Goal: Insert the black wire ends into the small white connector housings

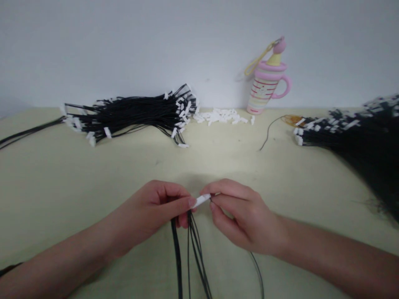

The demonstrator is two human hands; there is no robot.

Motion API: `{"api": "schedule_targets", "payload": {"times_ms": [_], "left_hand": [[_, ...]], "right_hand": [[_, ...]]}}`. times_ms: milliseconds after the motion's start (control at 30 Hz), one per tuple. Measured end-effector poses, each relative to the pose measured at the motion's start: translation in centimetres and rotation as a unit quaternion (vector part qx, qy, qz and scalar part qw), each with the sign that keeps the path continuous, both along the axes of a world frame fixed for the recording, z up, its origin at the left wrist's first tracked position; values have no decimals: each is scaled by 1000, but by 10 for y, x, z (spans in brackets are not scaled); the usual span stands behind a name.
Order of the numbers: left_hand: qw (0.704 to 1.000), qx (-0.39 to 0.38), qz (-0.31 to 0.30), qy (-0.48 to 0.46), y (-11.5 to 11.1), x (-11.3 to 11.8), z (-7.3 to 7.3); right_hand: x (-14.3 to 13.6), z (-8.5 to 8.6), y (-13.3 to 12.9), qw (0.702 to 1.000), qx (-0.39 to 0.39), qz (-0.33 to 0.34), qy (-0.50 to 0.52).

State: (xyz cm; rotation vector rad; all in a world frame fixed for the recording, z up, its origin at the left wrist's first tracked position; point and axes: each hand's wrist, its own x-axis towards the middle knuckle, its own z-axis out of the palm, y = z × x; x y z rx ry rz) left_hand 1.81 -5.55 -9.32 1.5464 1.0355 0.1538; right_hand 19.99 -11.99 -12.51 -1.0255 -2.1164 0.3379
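Between thumb and fingers, my left hand [166, 203] pinches the left end of a small white connector [202, 200], which tilts up to the right. Several black wires [197, 249] and a thicker black cable [177, 257] hang down from below that hand. My right hand [241, 211] is closed at the connector's right end, its fingertips touching or nearly touching it. A thin dark wire runs to these fingertips, and a thin wire [259, 270] shows again below the right wrist. How far this wire sits in the connector is hidden by my fingers.
A bundle of black cables [134, 110] with white connector ends lies at the back left. Loose white connectors [221, 115] are scattered beside it. A pink striped cup [263, 89] stands against the wall. A large pile of black wires [358, 137] spreads along the right side.
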Motion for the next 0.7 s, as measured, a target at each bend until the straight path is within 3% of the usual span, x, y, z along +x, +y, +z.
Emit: {"api": "schedule_targets", "payload": {"times_ms": [200,333,433,567,633,700], "left_hand": [[999,-24,23,-19,1,-3,-5],[983,-86,102,-126,10,-11,-5],[970,-69,128,-195,16,-20,4],[978,-57,65,-190,13,-30,20],[987,-50,12,-153,9,-31,24],[993,-38,-37,-102,4,-28,25]], "right_hand": [[-1,0,3,997,-26,6,76],[7,-1,12,981,-148,39,117],[16,1,19,950,-252,122,139],[21,-1,23,905,-357,177,151],[20,-5,24,904,-355,151,184],[18,-9,25,920,-305,104,222]]}}
